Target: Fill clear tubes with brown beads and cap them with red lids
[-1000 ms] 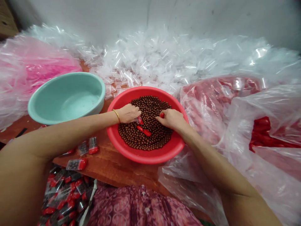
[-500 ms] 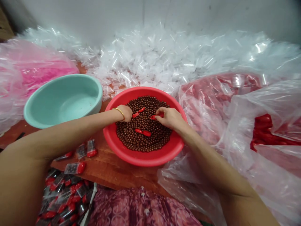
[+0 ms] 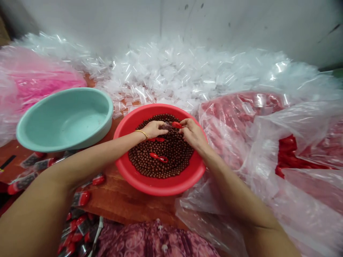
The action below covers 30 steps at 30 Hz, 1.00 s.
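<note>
A red basin [image 3: 158, 189] holds many small brown beads [image 3: 158, 167]. Above them my left hand [image 3: 154, 129], with a gold bangle on its wrist, is closed on a clear plastic tube [image 3: 166, 126] that looks dark with beads inside. Facing it, my right hand [image 3: 191, 132] pinches a red plastic cap [image 3: 177, 125] close to the tube's end. Whether cap and tube touch, I cannot tell. More red caps [image 3: 159, 157] lie on the beads, some just below my left hand.
A pale green basin [image 3: 66, 117] stands at the left. Clear plastic tubes [image 3: 171, 71] are heaped along the wall. Filled, red-capped tubes [image 3: 80, 198] lie at the front left. A plastic bag of red pieces [image 3: 227, 114] is at the right, a pink-filled bag [image 3: 48, 82] at the far left.
My left hand has come up from the beads with a tube and moved right. My right hand has raised its red cap to meet it. The view has shifted slightly.
</note>
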Tool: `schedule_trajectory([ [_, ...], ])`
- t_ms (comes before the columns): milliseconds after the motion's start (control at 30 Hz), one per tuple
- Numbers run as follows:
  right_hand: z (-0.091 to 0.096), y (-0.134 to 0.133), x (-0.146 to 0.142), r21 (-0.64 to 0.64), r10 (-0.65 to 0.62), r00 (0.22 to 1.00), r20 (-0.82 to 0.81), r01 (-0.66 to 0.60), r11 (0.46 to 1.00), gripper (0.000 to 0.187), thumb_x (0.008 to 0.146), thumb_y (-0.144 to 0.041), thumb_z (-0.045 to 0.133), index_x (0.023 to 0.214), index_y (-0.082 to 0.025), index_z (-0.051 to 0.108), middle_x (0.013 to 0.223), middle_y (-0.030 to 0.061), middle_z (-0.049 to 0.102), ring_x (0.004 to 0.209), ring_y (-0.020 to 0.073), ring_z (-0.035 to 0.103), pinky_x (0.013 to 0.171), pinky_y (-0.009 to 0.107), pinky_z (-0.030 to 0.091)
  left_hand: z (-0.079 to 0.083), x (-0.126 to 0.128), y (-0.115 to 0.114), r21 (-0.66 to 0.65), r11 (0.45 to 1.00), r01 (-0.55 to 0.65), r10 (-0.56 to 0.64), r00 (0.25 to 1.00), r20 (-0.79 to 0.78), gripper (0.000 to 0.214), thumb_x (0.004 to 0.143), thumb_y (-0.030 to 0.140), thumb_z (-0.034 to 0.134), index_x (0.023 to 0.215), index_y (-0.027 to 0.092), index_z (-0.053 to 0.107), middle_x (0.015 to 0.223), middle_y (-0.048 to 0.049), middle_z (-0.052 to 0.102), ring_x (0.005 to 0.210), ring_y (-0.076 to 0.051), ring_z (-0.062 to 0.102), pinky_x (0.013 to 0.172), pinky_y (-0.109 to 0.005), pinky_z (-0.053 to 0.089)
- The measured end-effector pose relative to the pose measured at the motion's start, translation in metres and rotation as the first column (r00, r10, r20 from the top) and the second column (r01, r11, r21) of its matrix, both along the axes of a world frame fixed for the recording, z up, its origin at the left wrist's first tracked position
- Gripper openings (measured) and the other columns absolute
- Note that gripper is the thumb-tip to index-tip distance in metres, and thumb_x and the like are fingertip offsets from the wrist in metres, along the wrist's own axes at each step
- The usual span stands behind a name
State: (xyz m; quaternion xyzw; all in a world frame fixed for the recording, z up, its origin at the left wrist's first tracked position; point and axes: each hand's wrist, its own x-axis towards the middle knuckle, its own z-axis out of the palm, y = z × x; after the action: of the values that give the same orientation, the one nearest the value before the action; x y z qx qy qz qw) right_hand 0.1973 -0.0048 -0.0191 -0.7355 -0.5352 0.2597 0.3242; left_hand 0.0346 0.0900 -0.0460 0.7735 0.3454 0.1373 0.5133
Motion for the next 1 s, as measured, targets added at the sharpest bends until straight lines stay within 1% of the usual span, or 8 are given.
schedule_trajectory([
  [133, 0.001, -0.001, -0.001, 0.115, 0.015, 0.942, -0.336, 0.025, 0.993, 0.022, 0.081, -0.031, 0.041, 0.091, -0.02, 0.057, 0.068, -0.0021, 0.053, 0.049, 0.0096, 0.044, 0.046, 0.022, 0.04, 0.021, -0.019, -0.019, -0.327, 0.945, -0.011, 0.107, 0.955, 0.277, 0.032, 0.073, 0.019, 0.067, 0.103, 0.012, 0.059, 0.101, -0.0057, 0.066, 0.086, -0.012, 0.062, 0.09, -0.033, 0.048],
  [233, 0.001, -0.003, -0.004, 0.212, 0.102, 0.892, -0.441, -0.008, 0.977, 0.023, 0.079, -0.038, 0.047, 0.092, -0.021, 0.057, 0.067, -0.004, 0.049, 0.049, 0.0076, 0.043, 0.046, 0.02, 0.04, 0.038, -0.028, -0.037, -0.442, 0.895, 0.061, 0.119, 0.922, 0.368, 0.035, 0.073, 0.018, 0.068, 0.106, 0.014, 0.056, 0.099, -0.0061, 0.067, 0.082, -0.011, 0.064, 0.084, -0.03, 0.049],
  [367, 0.004, -0.006, -0.008, 0.262, 0.156, 0.834, -0.529, -0.013, 0.965, 0.024, 0.074, -0.039, 0.052, 0.091, -0.023, 0.051, 0.073, -0.0043, 0.053, 0.049, 0.0061, 0.045, 0.047, 0.02, 0.042, 0.046, -0.028, -0.053, -0.447, 0.885, 0.129, 0.076, 0.907, 0.413, 0.025, 0.073, 0.015, 0.068, 0.094, 0.013, 0.054, 0.088, -0.0042, 0.067, 0.078, -0.009, 0.063, 0.079, -0.026, 0.049],
  [533, 0.017, -0.013, -0.013, 0.281, 0.205, 0.792, -0.575, -0.044, 0.959, 0.031, 0.072, -0.04, 0.056, 0.098, -0.023, 0.052, 0.069, -0.0065, 0.053, 0.044, 0.0046, 0.042, 0.044, 0.019, 0.041, 0.038, -0.025, -0.06, -0.471, 0.87, 0.144, 0.064, 0.915, 0.398, 0.022, 0.076, 0.017, 0.065, 0.091, 0.013, 0.049, 0.08, -0.002, 0.066, 0.063, -0.007, 0.062, 0.065, -0.021, 0.048],
  [667, 0.026, -0.015, -0.016, 0.194, 0.2, 0.82, -0.537, -0.11, 0.975, 0.037, 0.067, -0.042, 0.066, 0.096, -0.02, 0.059, 0.062, -0.0067, 0.053, 0.039, 0.0038, 0.038, 0.038, 0.019, 0.036, 0.037, -0.025, -0.061, -0.478, 0.862, 0.166, 0.03, 0.926, 0.375, 0.022, 0.074, 0.015, 0.065, 0.088, 0.013, 0.048, 0.076, -0.0007, 0.064, 0.06, -0.007, 0.062, 0.063, -0.021, 0.048],
  [800, 0.029, -0.014, -0.018, 0.139, 0.256, 0.847, -0.466, -0.215, 0.967, 0.036, 0.063, -0.043, 0.069, 0.09, -0.019, 0.063, 0.068, -0.0036, 0.061, 0.04, 0.0042, 0.041, 0.035, 0.018, 0.032, 0.038, -0.025, -0.06, -0.458, 0.858, 0.231, -0.059, 0.931, 0.359, 0.019, 0.073, 0.012, 0.062, 0.086, 0.013, 0.049, 0.073, 0.0, 0.063, 0.059, -0.007, 0.061, 0.062, -0.021, 0.048],
  [900, 0.029, -0.014, -0.02, 0.202, 0.332, 0.863, -0.38, -0.273, 0.941, 0.031, 0.065, -0.038, 0.069, 0.089, -0.019, 0.065, 0.075, -0.0014, 0.065, 0.053, 0.0086, 0.053, 0.045, 0.02, 0.042, 0.037, -0.024, -0.06, -0.417, 0.88, 0.228, -0.083, 0.938, 0.337, 0.018, 0.071, 0.009, 0.059, 0.086, 0.013, 0.049, 0.071, 0.0016, 0.062, 0.056, -0.007, 0.059, 0.058, -0.021, 0.047],
  [1000, 0.029, -0.015, -0.019, 0.249, 0.384, 0.879, -0.281, -0.32, 0.914, 0.023, 0.066, -0.036, 0.068, 0.082, -0.019, 0.066, 0.077, 0.0001, 0.067, 0.07, 0.0144, 0.062, 0.064, 0.027, 0.051, 0.036, -0.024, -0.06, -0.374, 0.898, 0.232, -0.108, 0.94, 0.324, 0.018, 0.072, 0.009, 0.056, 0.088, 0.013, 0.048, 0.069, 0.003, 0.06, 0.053, -0.006, 0.056, 0.054, -0.02, 0.044],
])
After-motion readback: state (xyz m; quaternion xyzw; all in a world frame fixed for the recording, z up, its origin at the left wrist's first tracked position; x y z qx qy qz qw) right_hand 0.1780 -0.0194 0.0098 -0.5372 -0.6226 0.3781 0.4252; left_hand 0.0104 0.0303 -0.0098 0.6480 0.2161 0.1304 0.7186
